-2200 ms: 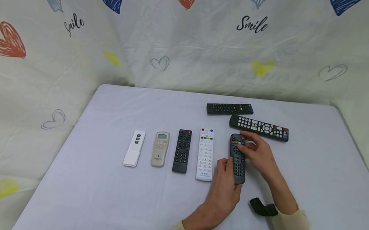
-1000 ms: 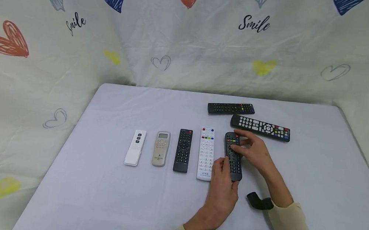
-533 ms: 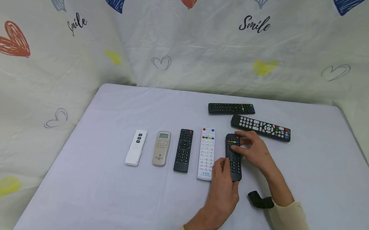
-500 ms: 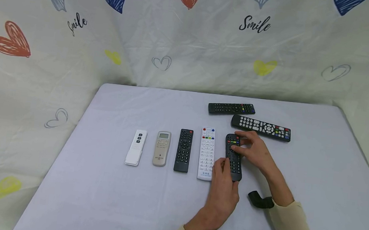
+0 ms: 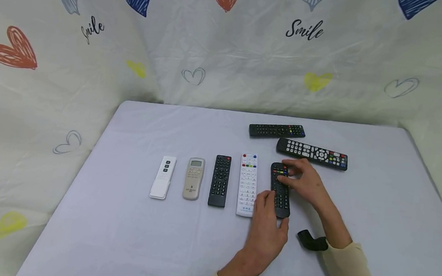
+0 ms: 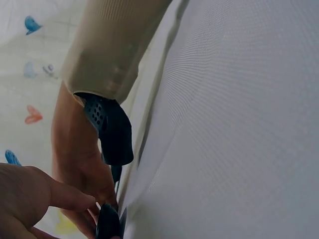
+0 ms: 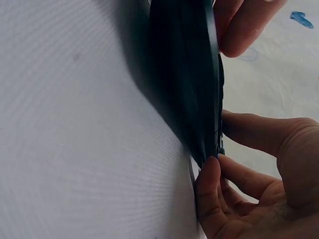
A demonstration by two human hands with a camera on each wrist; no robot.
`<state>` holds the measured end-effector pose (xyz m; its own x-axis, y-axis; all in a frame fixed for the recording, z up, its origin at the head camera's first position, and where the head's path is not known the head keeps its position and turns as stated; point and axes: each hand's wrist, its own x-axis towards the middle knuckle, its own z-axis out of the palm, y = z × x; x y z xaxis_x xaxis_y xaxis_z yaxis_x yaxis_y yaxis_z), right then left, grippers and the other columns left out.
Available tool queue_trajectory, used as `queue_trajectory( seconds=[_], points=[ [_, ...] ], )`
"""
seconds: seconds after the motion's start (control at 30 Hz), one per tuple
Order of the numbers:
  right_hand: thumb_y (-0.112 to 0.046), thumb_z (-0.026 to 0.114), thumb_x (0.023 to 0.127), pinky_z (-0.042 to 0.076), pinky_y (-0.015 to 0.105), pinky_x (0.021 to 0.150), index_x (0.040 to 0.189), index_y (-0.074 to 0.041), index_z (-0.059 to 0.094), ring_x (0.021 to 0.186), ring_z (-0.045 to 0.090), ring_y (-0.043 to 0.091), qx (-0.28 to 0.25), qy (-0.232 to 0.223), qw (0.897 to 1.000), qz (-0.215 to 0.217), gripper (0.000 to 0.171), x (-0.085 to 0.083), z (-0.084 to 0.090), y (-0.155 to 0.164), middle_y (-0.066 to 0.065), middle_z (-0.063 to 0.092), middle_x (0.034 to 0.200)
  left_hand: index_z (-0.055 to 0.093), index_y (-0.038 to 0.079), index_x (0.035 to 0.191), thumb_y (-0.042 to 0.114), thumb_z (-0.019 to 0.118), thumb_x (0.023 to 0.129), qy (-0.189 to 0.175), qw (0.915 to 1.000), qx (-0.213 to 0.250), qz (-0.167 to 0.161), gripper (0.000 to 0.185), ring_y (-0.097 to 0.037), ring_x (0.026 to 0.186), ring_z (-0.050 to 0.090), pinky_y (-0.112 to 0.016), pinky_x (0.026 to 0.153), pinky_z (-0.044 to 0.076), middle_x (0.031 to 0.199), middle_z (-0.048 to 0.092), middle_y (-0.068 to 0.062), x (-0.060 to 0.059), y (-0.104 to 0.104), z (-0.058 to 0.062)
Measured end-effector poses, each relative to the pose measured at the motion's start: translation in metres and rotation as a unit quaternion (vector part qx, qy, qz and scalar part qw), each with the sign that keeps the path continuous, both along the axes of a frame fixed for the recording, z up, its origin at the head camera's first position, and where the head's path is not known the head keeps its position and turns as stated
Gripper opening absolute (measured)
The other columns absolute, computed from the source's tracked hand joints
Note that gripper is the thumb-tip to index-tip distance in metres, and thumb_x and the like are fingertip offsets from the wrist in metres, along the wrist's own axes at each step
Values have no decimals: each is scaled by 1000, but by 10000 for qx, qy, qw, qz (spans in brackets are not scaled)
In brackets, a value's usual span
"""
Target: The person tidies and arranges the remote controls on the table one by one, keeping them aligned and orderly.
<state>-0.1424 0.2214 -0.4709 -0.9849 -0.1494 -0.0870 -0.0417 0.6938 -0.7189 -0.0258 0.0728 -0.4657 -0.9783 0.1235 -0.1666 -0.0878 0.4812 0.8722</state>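
Note:
A dark grey remote control with small coloured buttons near its far end lies lengthwise between both hands in the head view. My left hand holds its near end, fingertips along the left edge and thumb at the bottom corner. At the far end my right hand pinches it, thumb over the buttons and index finger at the top edge. The right wrist view catches the remote control edge-on, its dark underside tilted off the white surface. Just left of it is a long white remote.
Left of the white remote, a black remote, a beige remote with a small screen and a short white remote form a row. Two black remotes lie crosswise behind, one farther, one nearer, close to my right fingers.
Since the oldest frame, both hands have moved the dark grey remote a little left, closer to the long white one. In the last half second it has shifted slightly toward the body.

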Motion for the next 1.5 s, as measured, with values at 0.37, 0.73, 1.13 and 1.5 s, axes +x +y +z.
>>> queue_trajectory(
  seconds=[0.37,0.73,1.13,1.5],
  points=[
    [-22,76,95,50,29,75,140,4,60,106,64,36,-148,-151,9998,-50,54,0,4,2,25,53,129,45,8,153,14,71,98,300,9994,-156,28,61,-13,142,42,-34,122,42,153,41,-2,2,-2,0],
    [-26,65,104,57,26,67,141,1,58,105,67,36,-645,-284,9965,-442,47,4,9,14,27,56,140,59,9,141,17,67,101,1356,9896,-486,51,41,-14,137,48,-32,115,48,147,51,-3,-11,-10,7],
    [-28,64,105,57,20,64,135,-1,63,83,59,-6,-871,337,9882,-1218,40,7,6,28,23,64,131,60,5,140,12,62,102,1756,9844,124,-89,39,-16,136,50,-33,114,48,146,52,-7,-42,-13,7],
    [-24,65,103,53,12,64,133,-3,65,85,55,-10,-1061,502,9605,-2524,37,7,6,39,-2,53,130,59,5,141,13,62,101,1529,9882,-39,37,40,-17,133,52,-33,114,49,146,51,-9,-67,-11,10]
  ],
)
